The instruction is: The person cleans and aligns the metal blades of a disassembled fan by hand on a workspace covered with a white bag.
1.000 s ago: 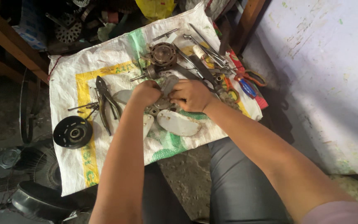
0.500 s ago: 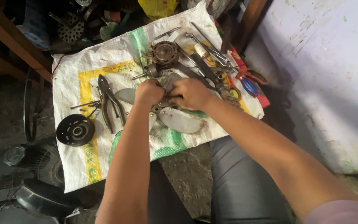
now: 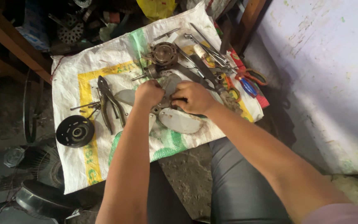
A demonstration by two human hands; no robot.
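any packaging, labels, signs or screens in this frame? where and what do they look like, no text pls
Woven sack: spread flat on the floor as a work mat under the left hand, right hand and tools; white, with a yellow printed frame and green patches.
Yellow bag: top edge, just beyond the sack; crumpled, plain bright yellow.
Blue box: top left, among the clutter; partly hidden.
No signs or screens visible.

Dull grey plastic fan blade (image 3: 179, 120); coarse woven sack (image 3: 104, 70); matt dark metal pliers (image 3: 109, 103); glossy black plastic cap (image 3: 75, 131).
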